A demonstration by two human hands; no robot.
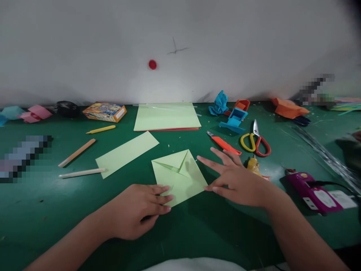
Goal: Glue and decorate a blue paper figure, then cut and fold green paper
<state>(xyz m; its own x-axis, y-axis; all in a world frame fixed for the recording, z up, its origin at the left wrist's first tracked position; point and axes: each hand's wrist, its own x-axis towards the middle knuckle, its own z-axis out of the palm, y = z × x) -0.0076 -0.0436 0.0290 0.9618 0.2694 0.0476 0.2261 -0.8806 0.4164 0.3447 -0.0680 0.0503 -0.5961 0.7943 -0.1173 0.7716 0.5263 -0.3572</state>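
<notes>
A pale green sheet of paper (186, 184), squared off with folded flaps at its far edge, lies on the green table in front of me. My left hand (143, 209) rests with its fingers laid flat over the paper's near left corner. At the right corner, my right hand (231, 178) has its fingers spread, the lower fingertips at the paper's edge and the upper ones lifted beside it. Neither hand grips anything. Just beyond lies a pale green paper strip (126, 154), with a white stick (81, 173) touching its near end.
At the back stands a stack of green sheets (167, 116). To the right are an orange cutter (225, 145), scissors (256, 139), a glue gun (254, 165) and a purple power strip (314, 192) with a cable. A yellow crayon (101, 129) and small box (105, 111) lie left.
</notes>
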